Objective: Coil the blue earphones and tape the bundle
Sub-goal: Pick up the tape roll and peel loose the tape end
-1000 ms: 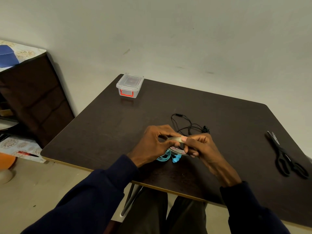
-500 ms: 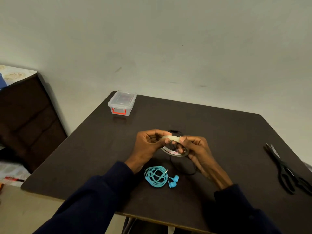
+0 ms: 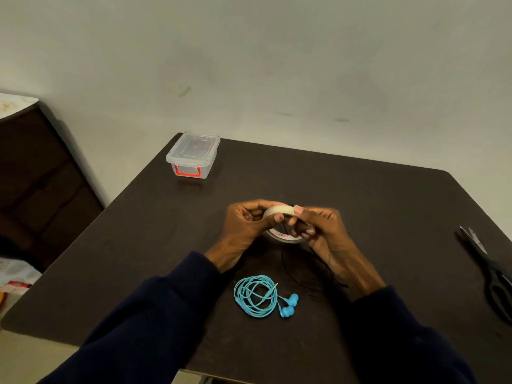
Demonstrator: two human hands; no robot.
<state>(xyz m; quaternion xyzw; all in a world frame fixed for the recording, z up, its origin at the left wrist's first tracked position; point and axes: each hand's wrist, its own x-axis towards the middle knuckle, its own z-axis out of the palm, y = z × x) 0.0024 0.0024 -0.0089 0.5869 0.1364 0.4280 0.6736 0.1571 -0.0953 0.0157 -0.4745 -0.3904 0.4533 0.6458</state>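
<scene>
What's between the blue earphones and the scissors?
Head view: beside the blue earphones a loose black cable, then the right sleeve, then bare table up to the scissors.

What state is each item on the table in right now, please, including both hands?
blue earphones: coiled, lying on the table, no tape visible on them.
tape roll: lifted, held between both hands.
left hand: grips the tape roll.
right hand: pinches the tape roll.
plastic box: lid on.
scissors: lying flat, untouched.
black cable: loose, uncoiled, partly hidden under the hands.
</scene>
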